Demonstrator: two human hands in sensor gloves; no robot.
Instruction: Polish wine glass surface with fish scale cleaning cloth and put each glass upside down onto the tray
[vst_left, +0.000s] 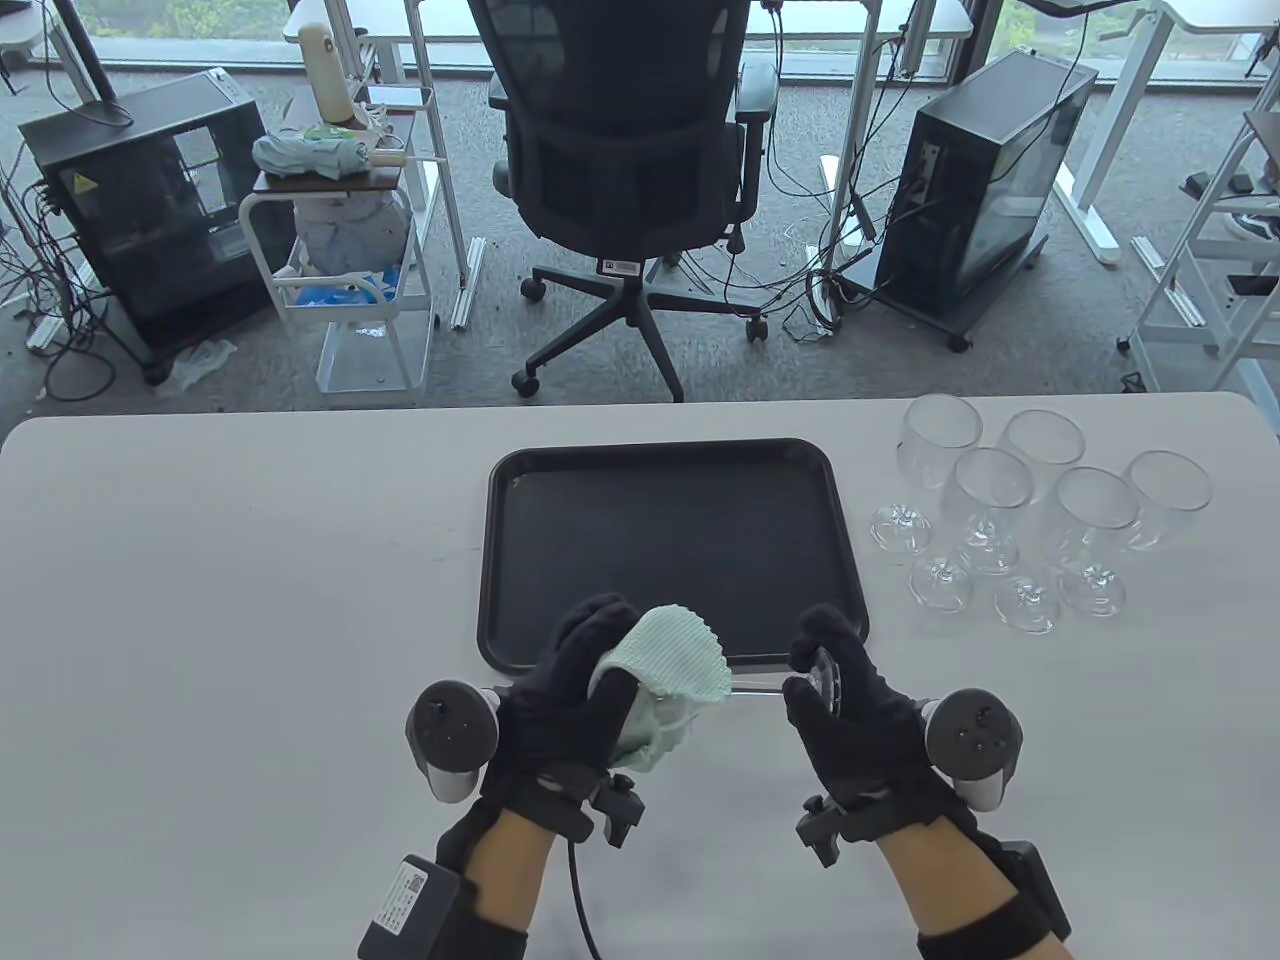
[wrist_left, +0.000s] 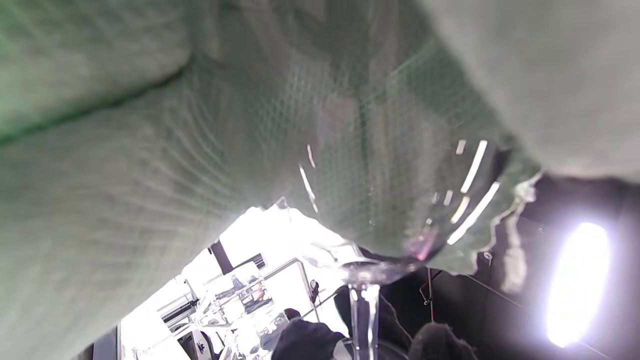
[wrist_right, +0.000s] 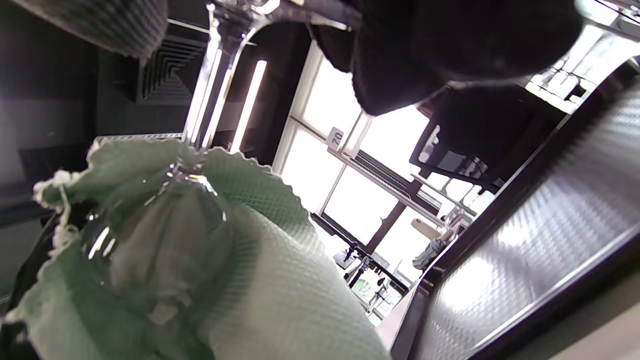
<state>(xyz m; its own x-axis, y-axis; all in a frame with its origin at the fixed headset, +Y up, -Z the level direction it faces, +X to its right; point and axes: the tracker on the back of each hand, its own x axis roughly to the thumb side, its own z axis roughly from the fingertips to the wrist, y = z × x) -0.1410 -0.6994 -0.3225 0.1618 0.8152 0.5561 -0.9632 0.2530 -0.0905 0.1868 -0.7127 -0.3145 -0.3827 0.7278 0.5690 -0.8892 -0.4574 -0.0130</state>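
Wine glass (vst_left: 745, 688) held horizontal, near edge of tray (vst_left: 670, 470). Right hand (vst_left: 850, 700) grip pinches base for steadiness; left hand (vst_left: 570, 680) grip wraps cloth (vst_left: 670, 655) around bowl for polishing.

Tray (vst_left: 520, 560) mid-table (vst_left: 200, 560); five glasses (vst_left: 1010, 525) right of it; held glass (vst_left: 760, 688) sideways between hands, before tray.
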